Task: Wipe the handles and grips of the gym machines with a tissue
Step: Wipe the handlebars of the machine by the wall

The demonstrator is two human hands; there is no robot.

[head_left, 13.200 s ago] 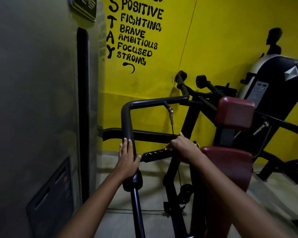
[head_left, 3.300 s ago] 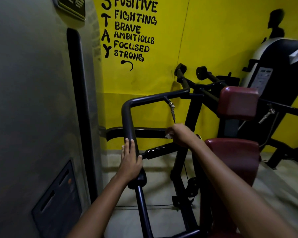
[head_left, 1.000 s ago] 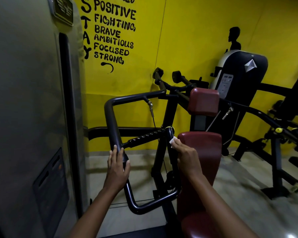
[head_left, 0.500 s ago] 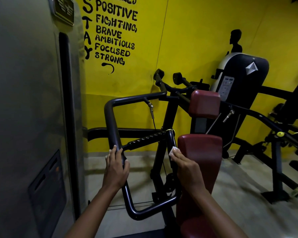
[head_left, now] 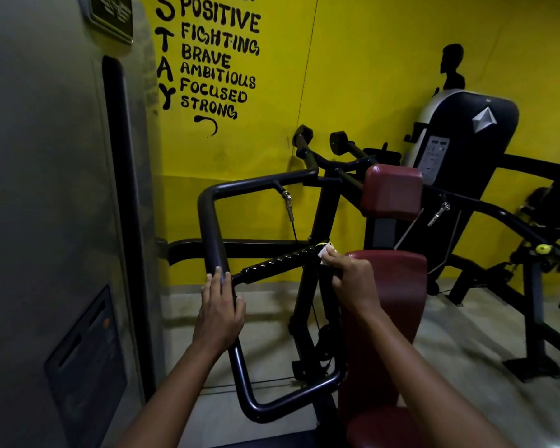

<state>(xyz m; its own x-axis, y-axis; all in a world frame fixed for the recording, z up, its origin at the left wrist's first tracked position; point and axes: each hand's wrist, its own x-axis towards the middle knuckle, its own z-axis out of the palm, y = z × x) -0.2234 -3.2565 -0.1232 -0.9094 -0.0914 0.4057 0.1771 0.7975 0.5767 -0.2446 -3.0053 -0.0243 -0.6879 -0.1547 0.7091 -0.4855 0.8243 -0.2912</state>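
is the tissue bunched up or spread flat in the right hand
Bunched up: only a small white wad of tissue pokes out past the right hand's curled fingertips.

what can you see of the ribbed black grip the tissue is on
The ribbed grip is a black, rubbery-looking sleeve with spiral ridges, on a bar slanting up from lower left to upper right. Its lower end joins the smooth black tube frame just above the left hand, which rests on that tube. At its upper end, by a yellow band, the right hand pinches a small white tissue against it. The dark red seat pad stands just to its right.
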